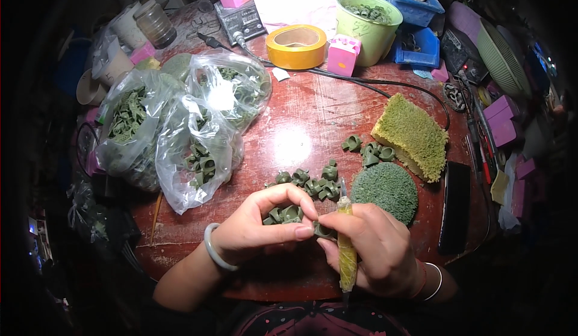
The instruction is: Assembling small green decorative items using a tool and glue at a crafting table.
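Observation:
Close together at the front of the table, both my hands work on a small dark green ring-shaped piece (325, 230). My left hand (256, 224) is closed, its thumb and forefinger pinching the piece. My right hand (379, 245) grips a slim carving tool (347, 252) with a yellow wrapped handle and thin metal tip pointing away from me; its fingertips also touch the piece. More green pieces (289, 214) show within the curve of my left hand; whether they rest in the palm or on the table, I cannot tell. Several similar pieces (322, 188) lie just beyond.
A round green scouring pad (385, 192) and a yellow-green sponge (415, 134) lie right of centre, near a black phone (454, 208). Clear plastic bags (198, 149) of green pieces fill the left. Behind are yellow tape (296, 48), a green bucket (368, 32) and black cables (355, 79).

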A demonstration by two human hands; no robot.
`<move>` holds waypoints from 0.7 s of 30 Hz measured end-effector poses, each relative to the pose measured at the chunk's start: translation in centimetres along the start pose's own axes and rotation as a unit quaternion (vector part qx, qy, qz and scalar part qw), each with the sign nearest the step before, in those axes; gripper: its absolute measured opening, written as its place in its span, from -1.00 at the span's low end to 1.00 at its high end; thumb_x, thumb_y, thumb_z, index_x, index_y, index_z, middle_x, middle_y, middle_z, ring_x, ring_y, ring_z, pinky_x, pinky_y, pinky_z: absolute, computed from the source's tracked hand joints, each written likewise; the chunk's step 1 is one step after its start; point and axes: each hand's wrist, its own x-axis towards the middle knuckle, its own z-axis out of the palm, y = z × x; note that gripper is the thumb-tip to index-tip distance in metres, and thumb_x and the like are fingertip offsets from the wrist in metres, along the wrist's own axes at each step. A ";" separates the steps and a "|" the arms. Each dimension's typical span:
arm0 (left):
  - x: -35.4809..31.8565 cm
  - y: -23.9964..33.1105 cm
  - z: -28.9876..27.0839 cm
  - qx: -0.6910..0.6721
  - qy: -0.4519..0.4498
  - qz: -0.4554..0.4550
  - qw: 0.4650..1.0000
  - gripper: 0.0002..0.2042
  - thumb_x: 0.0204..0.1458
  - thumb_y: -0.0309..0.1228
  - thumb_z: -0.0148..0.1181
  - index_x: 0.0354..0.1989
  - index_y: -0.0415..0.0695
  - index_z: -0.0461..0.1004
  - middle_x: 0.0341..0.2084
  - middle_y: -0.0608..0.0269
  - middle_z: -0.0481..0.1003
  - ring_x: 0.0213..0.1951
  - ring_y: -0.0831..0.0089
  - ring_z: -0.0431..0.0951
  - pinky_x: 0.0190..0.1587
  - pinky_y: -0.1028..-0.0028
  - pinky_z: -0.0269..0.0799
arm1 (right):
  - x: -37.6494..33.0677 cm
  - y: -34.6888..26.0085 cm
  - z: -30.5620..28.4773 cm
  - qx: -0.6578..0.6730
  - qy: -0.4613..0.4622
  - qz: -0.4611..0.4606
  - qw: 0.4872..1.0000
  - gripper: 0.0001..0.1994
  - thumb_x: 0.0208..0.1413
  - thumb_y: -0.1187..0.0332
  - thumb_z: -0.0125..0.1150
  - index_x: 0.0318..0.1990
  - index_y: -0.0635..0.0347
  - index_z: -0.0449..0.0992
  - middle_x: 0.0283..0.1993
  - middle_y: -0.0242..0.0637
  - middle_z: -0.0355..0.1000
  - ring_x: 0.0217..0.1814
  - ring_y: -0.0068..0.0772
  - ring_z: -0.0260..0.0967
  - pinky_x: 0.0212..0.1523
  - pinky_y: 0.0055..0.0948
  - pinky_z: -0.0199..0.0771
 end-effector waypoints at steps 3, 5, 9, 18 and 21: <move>0.4 -0.5 -0.1 0.086 -0.004 0.050 0.995 -0.76 0.05 -0.53 0.31 -0.12 -0.18 0.45 -0.26 0.36 0.47 -0.23 0.65 0.46 -0.17 0.61 0.37 | 0.0 -0.1 0.0 -0.003 -0.004 -0.007 1.000 -0.59 -0.18 0.52 0.43 -0.10 0.30 0.49 -0.35 -0.12 0.42 -0.42 -0.17 0.44 -0.42 -0.36 0.47; 0.6 -0.6 -0.1 0.127 -0.010 0.094 0.987 -0.77 0.04 -0.54 0.32 -0.13 -0.18 0.45 -0.24 0.35 0.47 -0.17 0.62 0.46 -0.08 0.58 0.37 | 0.0 -0.3 -0.2 -0.003 -0.009 -0.005 1.000 -0.58 -0.19 0.53 0.44 -0.09 0.30 0.49 -0.34 -0.12 0.42 -0.42 -0.19 0.44 -0.42 -0.37 0.47; 0.5 -0.4 -0.1 0.129 -0.005 0.077 0.989 -0.78 0.04 -0.53 0.32 -0.16 -0.19 0.46 -0.22 0.34 0.47 -0.09 0.59 0.43 0.03 0.53 0.33 | -0.3 -0.1 -0.1 -0.006 -0.015 -0.014 1.000 -0.55 -0.22 0.56 0.45 -0.07 0.29 0.49 -0.32 -0.13 0.44 -0.42 -0.23 0.45 -0.44 -0.40 0.47; 0.5 0.0 0.3 0.159 0.006 0.067 0.985 -0.78 0.01 -0.53 0.29 -0.17 -0.19 0.43 -0.26 0.33 0.45 -0.20 0.61 0.41 -0.09 0.57 0.32 | -0.5 0.0 0.2 -0.019 0.010 -0.047 0.999 -0.55 -0.21 0.56 0.46 -0.06 0.27 0.50 -0.27 -0.16 0.48 -0.38 -0.29 0.48 -0.44 -0.42 0.52; 0.6 -0.3 0.1 0.174 0.005 0.081 0.981 -0.78 0.01 -0.52 0.29 -0.18 -0.19 0.43 -0.26 0.33 0.45 -0.19 0.60 0.41 -0.07 0.56 0.31 | -0.5 -0.2 0.0 -0.019 -0.009 -0.052 0.998 -0.60 -0.16 0.54 0.43 -0.08 0.27 0.52 -0.26 -0.17 0.49 -0.36 -0.29 0.50 -0.44 -0.43 0.53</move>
